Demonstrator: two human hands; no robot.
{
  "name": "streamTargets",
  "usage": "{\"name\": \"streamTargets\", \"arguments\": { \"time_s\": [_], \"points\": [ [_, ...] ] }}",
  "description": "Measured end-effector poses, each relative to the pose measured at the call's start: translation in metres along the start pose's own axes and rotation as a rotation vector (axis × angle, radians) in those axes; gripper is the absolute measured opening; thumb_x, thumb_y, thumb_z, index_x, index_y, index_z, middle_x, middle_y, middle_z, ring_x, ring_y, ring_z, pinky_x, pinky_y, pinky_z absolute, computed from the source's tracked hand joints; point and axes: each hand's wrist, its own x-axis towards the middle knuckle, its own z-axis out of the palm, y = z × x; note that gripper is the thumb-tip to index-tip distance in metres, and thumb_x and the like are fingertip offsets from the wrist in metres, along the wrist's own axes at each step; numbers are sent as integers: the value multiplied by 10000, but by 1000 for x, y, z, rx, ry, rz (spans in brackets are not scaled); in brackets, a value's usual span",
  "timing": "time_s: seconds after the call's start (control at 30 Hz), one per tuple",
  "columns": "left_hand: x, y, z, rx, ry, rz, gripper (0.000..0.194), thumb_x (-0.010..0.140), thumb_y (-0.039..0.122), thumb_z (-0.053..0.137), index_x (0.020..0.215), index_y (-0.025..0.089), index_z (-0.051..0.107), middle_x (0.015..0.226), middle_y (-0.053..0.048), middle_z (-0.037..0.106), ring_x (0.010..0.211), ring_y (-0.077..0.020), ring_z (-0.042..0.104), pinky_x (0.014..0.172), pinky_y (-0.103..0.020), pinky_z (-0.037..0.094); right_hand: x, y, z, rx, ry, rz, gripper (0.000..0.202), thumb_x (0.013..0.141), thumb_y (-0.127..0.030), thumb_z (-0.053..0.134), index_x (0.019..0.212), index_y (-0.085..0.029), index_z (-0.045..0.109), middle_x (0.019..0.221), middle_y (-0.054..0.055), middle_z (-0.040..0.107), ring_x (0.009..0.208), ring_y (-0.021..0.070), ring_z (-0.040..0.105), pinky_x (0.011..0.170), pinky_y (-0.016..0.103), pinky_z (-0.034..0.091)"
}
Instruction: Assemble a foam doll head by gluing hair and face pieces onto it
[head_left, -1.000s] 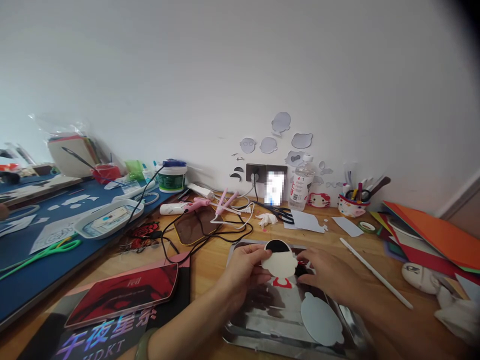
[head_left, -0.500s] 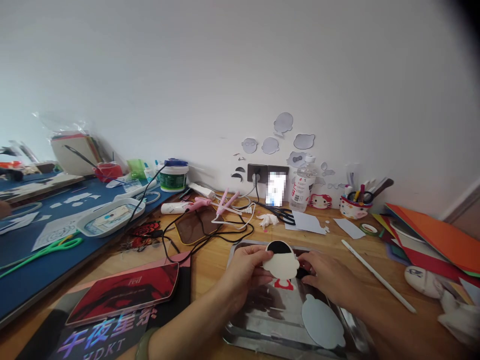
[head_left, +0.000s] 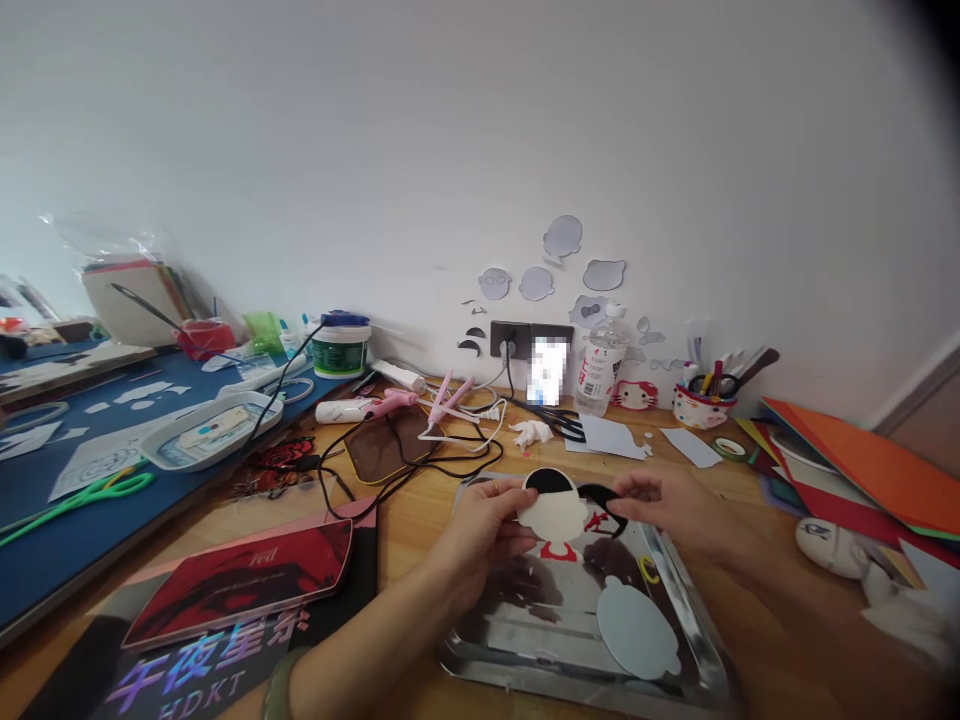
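Observation:
My left hand (head_left: 487, 525) is closed on the edge of a cream head-shaped cutout (head_left: 553, 518) with a black piece (head_left: 549, 483) across its top, held above a shiny metal tray (head_left: 525, 655). Between the fingertips of my right hand (head_left: 664, 505) is a black curved piece (head_left: 616, 512), just right of the cutout; whether the two touch is unclear. A red piece (head_left: 559, 552) shows in the tray below the cutout. Also in the tray lie a pale grey head-shaped cutout (head_left: 637, 630), a small yellow piece (head_left: 649, 570) and some red bits (head_left: 598, 522).
Pink glue guns (head_left: 450, 405) and black cables (head_left: 409, 482) lie behind left. A clear bottle (head_left: 602, 365) and a pen cup (head_left: 701, 405) stand along the wall. Coloured sheets (head_left: 862, 465) are stacked at right. A red box (head_left: 247, 585) lies at front left.
My right hand has moved up and right, bringing the black curved piece into plainer view. The yellow piece in the tray now shows. My left hand still holds the cutout. The whole view has shifted slightly.

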Motion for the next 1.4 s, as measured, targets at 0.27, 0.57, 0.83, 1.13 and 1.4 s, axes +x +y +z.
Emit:
{"name": "streamTargets", "arguments": {
  "time_s": [0.27,0.57,0.83,1.13,1.4],
  "points": [
    [1,-5,0,27,-30,-15,222,643,228,633,836,132,580,655,-22,607,463,-73,559,432,-142,447,-8,-11,-23,184,166,20,275,680,-448,560,748,-206,670,620,-1,615,510,106,505,464,227,414],
    [-1,-13,0,99,-116,-35,278,663,256,623,909,126,618,760,-71,640,526,-83,586,468,-137,462,-17,-36,-8,270,196,-91,268,745,-425,496,829,-207,628,654,-1,613,532,112,538,453,218,433],
    [-4,-12,4,95,-218,-40,277,674,279,622,914,140,636,773,-74,653,553,-86,603,458,-115,439,-25,-51,15,48,222,-222,186,807,-326,439,810,-226,596,765,-2,635,645,130,566,548,236,440],
    [-7,-11,6,-6,-286,-54,236,682,233,629,894,131,637,756,-53,646,550,-67,593,509,-121,461,-23,-49,21,-160,322,-293,186,815,-306,426,800,-245,601,796,-6,639,694,142,575,594,253,430],
    [-8,-7,7,-108,-352,-76,223,692,133,497,883,116,611,732,-55,634,590,-101,606,564,-184,482,-22,-46,20,-194,330,-354,183,834,-274,408,823,-238,587,835,6,626,780,152,566,678,272,428]
  ]
}}
